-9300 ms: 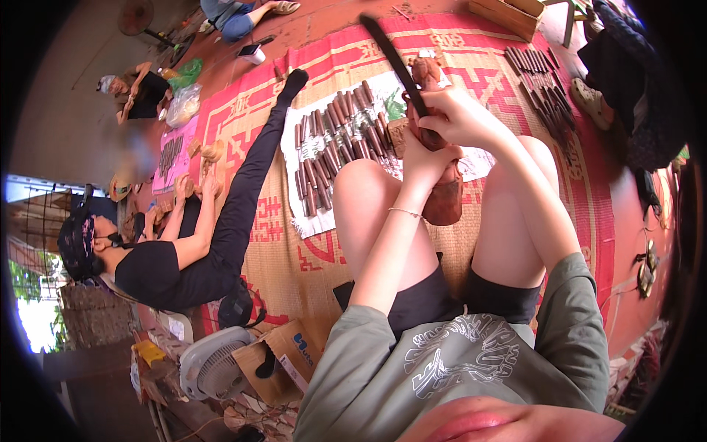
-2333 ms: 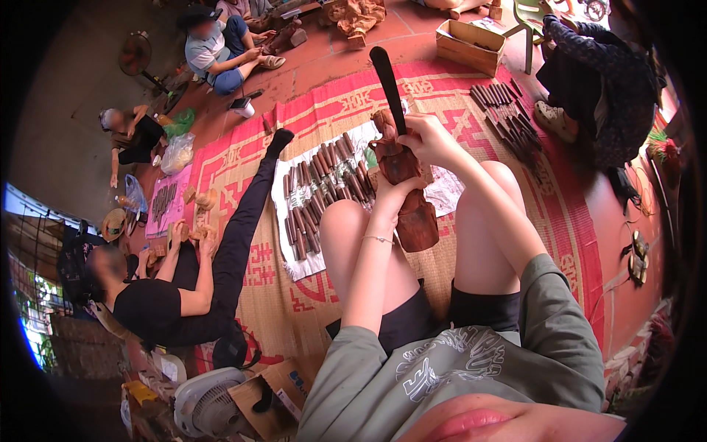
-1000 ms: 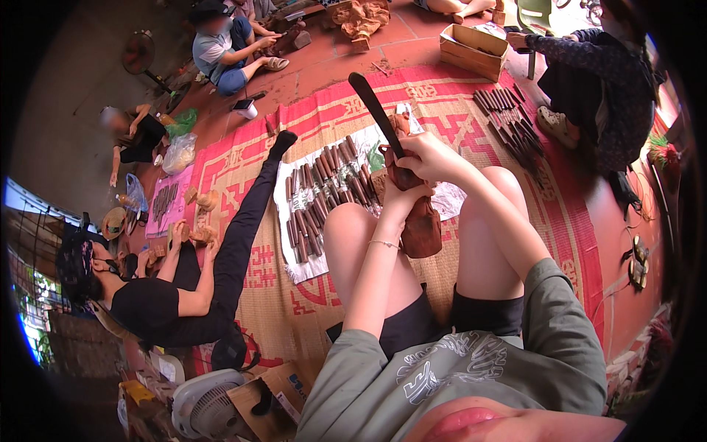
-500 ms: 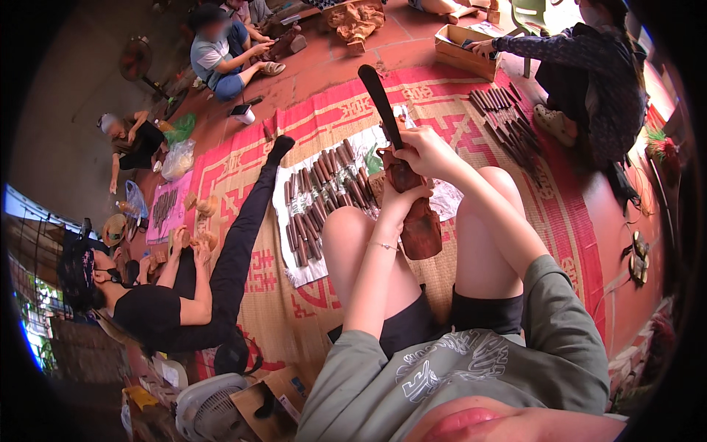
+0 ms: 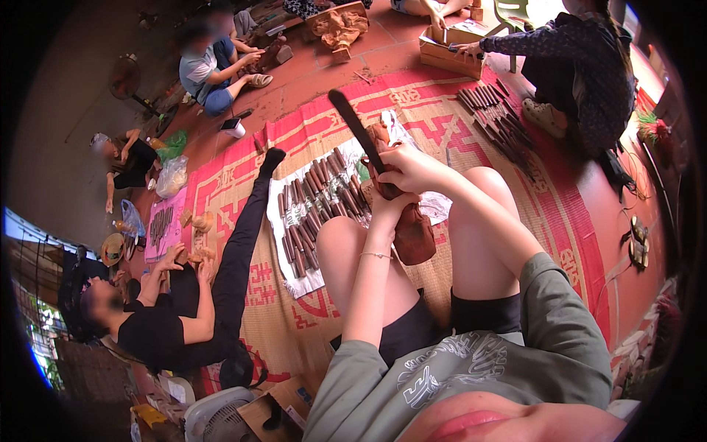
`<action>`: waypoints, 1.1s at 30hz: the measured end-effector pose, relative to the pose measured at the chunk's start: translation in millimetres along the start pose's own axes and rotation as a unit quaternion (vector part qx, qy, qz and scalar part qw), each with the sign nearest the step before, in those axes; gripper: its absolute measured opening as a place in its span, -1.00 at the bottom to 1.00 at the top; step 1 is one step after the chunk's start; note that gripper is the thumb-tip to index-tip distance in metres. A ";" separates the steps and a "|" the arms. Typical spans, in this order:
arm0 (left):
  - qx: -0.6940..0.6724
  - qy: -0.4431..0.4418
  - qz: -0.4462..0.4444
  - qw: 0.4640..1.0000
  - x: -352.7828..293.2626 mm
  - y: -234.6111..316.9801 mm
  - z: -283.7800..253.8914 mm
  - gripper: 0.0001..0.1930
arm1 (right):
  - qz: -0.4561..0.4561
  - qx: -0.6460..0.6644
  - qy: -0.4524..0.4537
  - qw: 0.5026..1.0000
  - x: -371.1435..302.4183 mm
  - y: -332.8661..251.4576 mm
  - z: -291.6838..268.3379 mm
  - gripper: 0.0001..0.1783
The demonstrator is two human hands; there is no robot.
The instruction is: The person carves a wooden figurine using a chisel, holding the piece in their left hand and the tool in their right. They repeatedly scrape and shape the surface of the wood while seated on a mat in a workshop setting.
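Between my knees stands a reddish-brown carved wooden piece, its lower end wide and smooth. My left hand is wrapped round its middle. Above it, my right hand grips a long, dark, flat stick-like tool with a rounded end. The tool slants up to the left across the carving's upper part; its lower end is hidden by my fingers. Just beyond my knees, several brown-handled hand tools lie in rows on a white cloth.
A patterned red and straw mat covers the floor. To my left sits a person in black, leg stretched out, beside small pale wood carvings. More tools lie at right, near a person reaching into a wooden box.
The dark tool has tipped further left and its upper end is lower. My hands keep their grip on tool and carving. The person at left has lifted one hand from a pale carving.
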State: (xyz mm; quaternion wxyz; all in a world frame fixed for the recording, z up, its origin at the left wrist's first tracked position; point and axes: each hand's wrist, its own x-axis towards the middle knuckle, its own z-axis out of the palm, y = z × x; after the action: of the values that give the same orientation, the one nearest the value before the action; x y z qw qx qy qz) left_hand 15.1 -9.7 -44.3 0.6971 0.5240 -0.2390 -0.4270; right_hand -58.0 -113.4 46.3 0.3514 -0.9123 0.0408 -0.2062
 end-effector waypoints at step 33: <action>0.003 -0.002 -0.036 0.999 -8.9 23.5 9.0 -0.21 | 0.027 -0.010 0.081 0.996 -3.6 5.3 -12.3 -0.80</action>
State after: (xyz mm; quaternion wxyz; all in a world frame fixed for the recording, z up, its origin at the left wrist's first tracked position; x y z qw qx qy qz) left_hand 11.6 -4.9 -18.2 0.6791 0.5335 -0.2232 -0.4521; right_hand -65.9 -124.2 49.7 0.3431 -0.8947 0.0963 -0.2694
